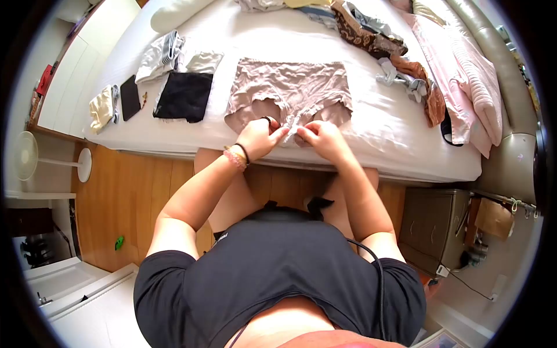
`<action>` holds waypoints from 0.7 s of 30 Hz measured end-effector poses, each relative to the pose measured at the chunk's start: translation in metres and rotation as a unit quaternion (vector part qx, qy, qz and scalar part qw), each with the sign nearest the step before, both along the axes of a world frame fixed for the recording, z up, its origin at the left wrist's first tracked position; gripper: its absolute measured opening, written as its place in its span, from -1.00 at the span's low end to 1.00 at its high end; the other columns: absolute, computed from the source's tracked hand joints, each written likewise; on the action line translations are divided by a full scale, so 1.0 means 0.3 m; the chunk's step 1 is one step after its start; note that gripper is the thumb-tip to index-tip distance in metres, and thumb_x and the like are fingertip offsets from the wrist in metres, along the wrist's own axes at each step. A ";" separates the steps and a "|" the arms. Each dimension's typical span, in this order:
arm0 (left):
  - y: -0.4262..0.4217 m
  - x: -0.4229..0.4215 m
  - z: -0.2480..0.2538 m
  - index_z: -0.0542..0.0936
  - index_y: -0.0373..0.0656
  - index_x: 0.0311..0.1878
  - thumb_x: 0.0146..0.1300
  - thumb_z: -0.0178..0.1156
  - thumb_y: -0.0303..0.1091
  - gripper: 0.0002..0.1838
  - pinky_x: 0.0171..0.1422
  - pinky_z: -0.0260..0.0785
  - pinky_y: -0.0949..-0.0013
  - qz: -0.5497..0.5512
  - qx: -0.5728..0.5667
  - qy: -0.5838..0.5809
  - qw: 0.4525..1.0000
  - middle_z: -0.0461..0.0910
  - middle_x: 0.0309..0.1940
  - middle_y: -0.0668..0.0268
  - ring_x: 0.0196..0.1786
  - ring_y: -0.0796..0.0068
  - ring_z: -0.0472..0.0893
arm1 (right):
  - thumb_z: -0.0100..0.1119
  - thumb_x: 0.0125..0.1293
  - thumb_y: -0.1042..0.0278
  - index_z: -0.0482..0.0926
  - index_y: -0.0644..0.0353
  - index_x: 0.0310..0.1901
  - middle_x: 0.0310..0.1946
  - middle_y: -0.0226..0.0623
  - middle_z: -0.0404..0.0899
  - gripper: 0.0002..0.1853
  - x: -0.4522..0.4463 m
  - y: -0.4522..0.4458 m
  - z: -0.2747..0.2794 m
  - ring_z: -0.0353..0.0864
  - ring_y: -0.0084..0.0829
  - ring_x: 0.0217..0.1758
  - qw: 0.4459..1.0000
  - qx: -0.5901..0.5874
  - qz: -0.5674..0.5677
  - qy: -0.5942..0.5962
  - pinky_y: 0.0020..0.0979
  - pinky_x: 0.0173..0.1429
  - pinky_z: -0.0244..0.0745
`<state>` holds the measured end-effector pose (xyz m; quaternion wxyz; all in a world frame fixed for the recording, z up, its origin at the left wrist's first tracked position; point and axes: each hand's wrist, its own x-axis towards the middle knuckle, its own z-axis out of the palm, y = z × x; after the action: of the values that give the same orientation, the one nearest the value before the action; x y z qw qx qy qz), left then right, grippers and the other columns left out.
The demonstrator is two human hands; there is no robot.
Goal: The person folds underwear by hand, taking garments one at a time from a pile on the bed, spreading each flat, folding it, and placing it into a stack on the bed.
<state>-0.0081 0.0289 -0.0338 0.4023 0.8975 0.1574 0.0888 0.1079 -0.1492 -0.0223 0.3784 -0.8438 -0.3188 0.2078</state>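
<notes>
A beige pair of underpants [290, 84] lies spread out on the white bed sheet [371, 139], waistband away from me, with its crotch at the near side. My left hand [264, 136], with bands round its wrist, pinches the left side of the crotch. On the right side of the crotch, my right hand [322, 138] pinches the same fabric. The two hands are a short gap apart. To the left lies a folded black cloth [184, 95], with folded white and grey clothes [159, 57] behind it.
A dark phone-like slab [130, 98] and folded yellow cloth [101, 108] lie at the bed's left. Crumpled clothes [371, 37] and an orange-brown garment [434, 104] lie right, beside pink bedding [449, 75]. A fan [26, 155] and a grey cabinet [429, 223] flank the bed.
</notes>
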 end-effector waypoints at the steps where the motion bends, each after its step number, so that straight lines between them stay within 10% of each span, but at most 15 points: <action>1: -0.023 0.001 -0.023 0.60 -0.31 -0.34 0.20 0.32 -0.14 -0.65 -0.33 0.43 0.40 0.004 0.019 0.000 1.000 0.62 -0.54 0.20 -0.48 0.48 0.59 | 0.31 0.18 0.13 0.64 0.29 -0.33 -0.46 -0.12 0.64 -0.68 -0.051 0.012 -0.048 0.62 -0.21 -0.41 0.997 0.066 -0.033 -0.024 -0.26 -0.24 0.49; 9: -0.029 -0.023 -0.041 0.47 -0.18 -0.31 0.27 0.23 -0.46 -0.89 -0.50 0.17 0.61 0.009 -0.473 -0.087 0.877 0.46 -0.58 0.52 -0.57 0.77 0.34 | 0.31 0.19 0.40 0.44 0.27 -0.04 -0.56 -0.33 0.54 -0.66 -0.091 0.031 -0.123 0.46 -0.59 -0.51 0.940 0.304 -0.095 0.120 -0.51 -0.35 0.39; 15: -0.109 -0.005 -0.116 0.42 -0.16 -0.22 0.21 0.17 -0.59 -0.85 -0.47 0.20 0.57 0.176 -0.317 -0.169 0.917 0.46 -0.58 0.48 -0.54 0.75 0.35 | 0.18 0.31 0.49 0.46 0.17 -0.13 -0.61 -0.54 0.43 -0.86 -0.133 0.051 -0.115 0.22 -0.74 -0.60 0.944 0.271 -0.173 0.076 -0.57 -0.51 0.10; 21: -0.117 -0.031 -0.096 0.56 -0.23 0.04 0.21 0.16 -0.59 -0.69 -0.23 0.35 0.49 0.028 -0.174 -0.164 0.971 0.44 -0.51 0.48 -0.38 0.59 0.45 | 0.27 0.15 0.45 0.58 0.15 -0.04 -0.25 -0.13 0.60 -0.70 -0.108 -0.008 -0.129 0.54 -0.11 -0.13 0.974 0.212 -0.037 -0.075 -0.26 0.06 0.45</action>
<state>-0.0175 -0.0063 -0.0628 0.5702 0.7820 0.1269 0.2172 0.0757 -0.1516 -0.0611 0.5313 -0.7687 -0.3516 0.0575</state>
